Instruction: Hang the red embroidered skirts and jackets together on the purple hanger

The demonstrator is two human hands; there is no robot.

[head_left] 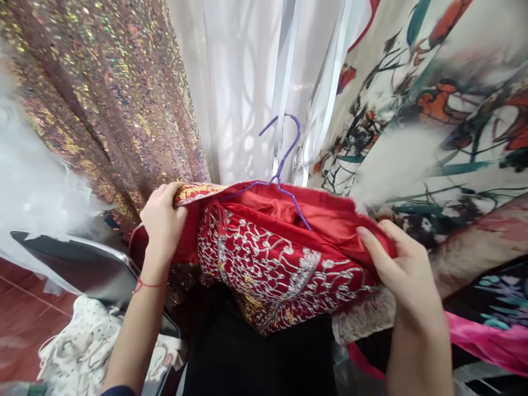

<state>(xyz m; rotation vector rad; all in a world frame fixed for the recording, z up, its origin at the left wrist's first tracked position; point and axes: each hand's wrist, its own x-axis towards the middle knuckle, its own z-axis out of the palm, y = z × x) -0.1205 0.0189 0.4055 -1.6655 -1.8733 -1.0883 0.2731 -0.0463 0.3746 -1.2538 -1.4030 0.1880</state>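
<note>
A red garment with silver and gold embroidery spreads between my two hands. My left hand is closed on its upper edge at the left. At the right end, my right hand pinches the edge, thumb on the red lining. A purple hanger stands in the garment's opening, its hook upward against white cloth. One arm of the hanger shows over the lining; the other runs left beneath the garment's back edge. The garment's lower front rests close to dark cloth below.
A sequined curtain-like cloth hangs at left, white sheer fabric behind, and a floral printed cloth at right. Lower left are a dark chair back and a spotted white cloth. Pink fabric lies at right.
</note>
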